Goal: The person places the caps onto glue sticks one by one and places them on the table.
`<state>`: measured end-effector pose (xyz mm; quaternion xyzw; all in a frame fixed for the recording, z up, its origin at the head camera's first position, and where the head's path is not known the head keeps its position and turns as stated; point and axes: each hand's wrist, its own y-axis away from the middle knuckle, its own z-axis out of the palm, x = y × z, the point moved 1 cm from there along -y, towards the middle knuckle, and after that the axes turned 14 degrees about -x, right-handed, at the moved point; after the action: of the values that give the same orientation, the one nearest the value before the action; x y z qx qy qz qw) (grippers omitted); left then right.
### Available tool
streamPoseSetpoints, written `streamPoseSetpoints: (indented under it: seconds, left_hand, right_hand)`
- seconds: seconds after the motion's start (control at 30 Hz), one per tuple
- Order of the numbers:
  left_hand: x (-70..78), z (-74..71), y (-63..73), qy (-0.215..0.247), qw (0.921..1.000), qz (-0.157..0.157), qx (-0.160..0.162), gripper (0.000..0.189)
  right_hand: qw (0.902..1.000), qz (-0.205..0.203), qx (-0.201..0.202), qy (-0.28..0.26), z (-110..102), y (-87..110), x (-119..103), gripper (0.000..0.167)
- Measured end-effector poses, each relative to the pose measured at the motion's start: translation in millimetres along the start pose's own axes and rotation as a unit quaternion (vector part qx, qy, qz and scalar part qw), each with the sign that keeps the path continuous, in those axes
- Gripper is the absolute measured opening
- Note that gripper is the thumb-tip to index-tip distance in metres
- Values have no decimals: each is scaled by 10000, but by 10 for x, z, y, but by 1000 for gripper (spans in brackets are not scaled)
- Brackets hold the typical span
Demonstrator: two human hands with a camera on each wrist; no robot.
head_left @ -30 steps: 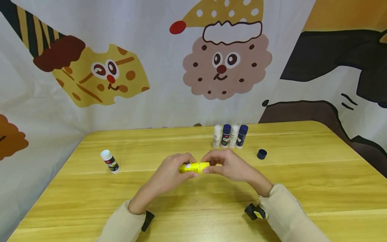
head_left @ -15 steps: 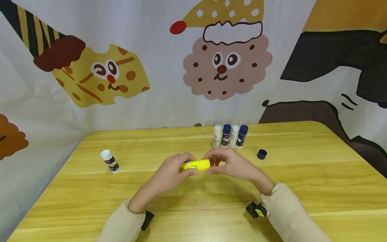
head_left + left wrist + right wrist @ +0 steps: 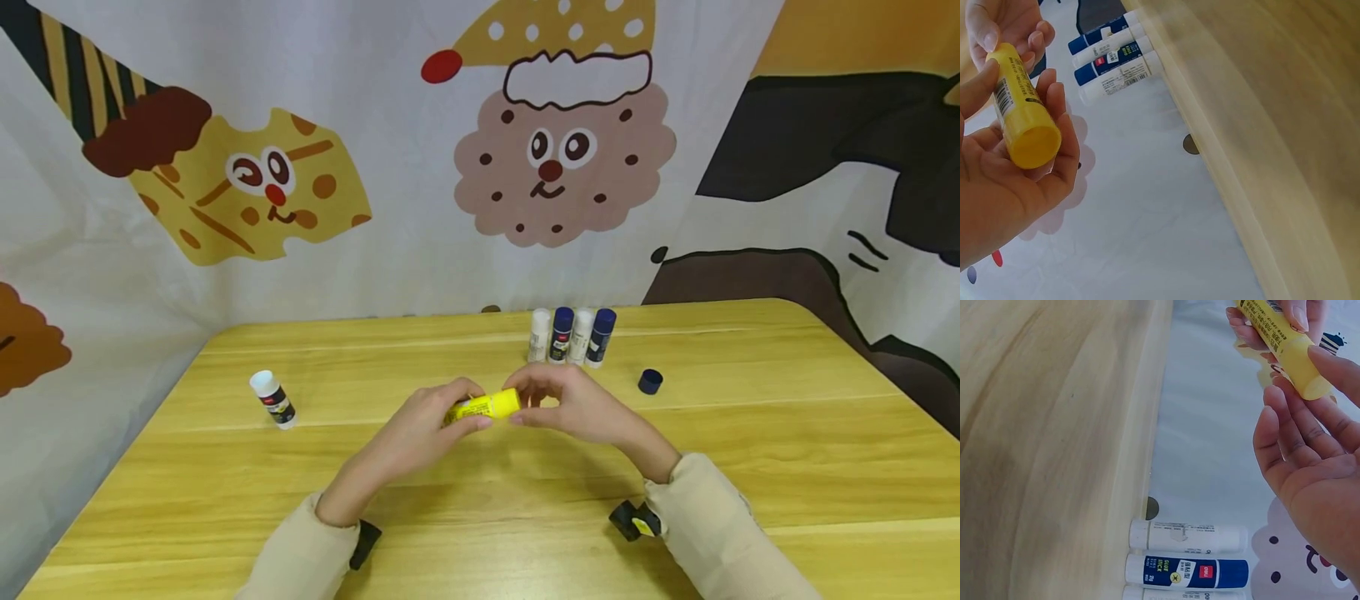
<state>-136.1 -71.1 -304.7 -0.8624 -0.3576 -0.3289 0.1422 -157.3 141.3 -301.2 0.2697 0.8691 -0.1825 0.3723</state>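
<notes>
A yellow glue stick (image 3: 489, 406) is held above the table between both hands, its capped right end tilted slightly up. My left hand (image 3: 420, 427) grips its body, fingers wrapped round it, and the round base faces the left wrist view. My right hand (image 3: 572, 404) pinches the yellow cap end (image 3: 1307, 378) between thumb and index finger, while the other fingers curl loosely behind. Printed text and a barcode show on the barrel (image 3: 1016, 87).
Several glue sticks (image 3: 559, 337) stand in a row at the back, with white and dark blue caps alternating. A loose dark blue cap (image 3: 650, 382) lies to their right. One white-capped glue stick (image 3: 273, 402) stands at the left of the wooden table (image 3: 480, 533).
The glue stick's right end has tilted upward. The right fingers eased off the cap half a second ago and are now back at its end. The left hand keeps its grip.
</notes>
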Motion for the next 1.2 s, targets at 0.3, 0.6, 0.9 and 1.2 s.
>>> streamPoseSetpoints:
  seconds: [0.3,0.6,0.9,1.2]
  left_hand:
    - [-24,1,-17,59,10000,-10,-6,23]
    - [-37,-4,-11,57,10000,6,17,23]
    - [-69,-25,5,8,9998,-202,91,25]
    - [-123,-75,29,-64,9988,-469,160,32]
  right_hand:
    - [9997,-111,202,-26,0,-6,19,22]
    - [9991,3,228,-355,-35,7,18,22]
    - [9978,103,345,-554,-79,31,-5,21]
    - [9976,160,415,-522,-197,99,3,25]
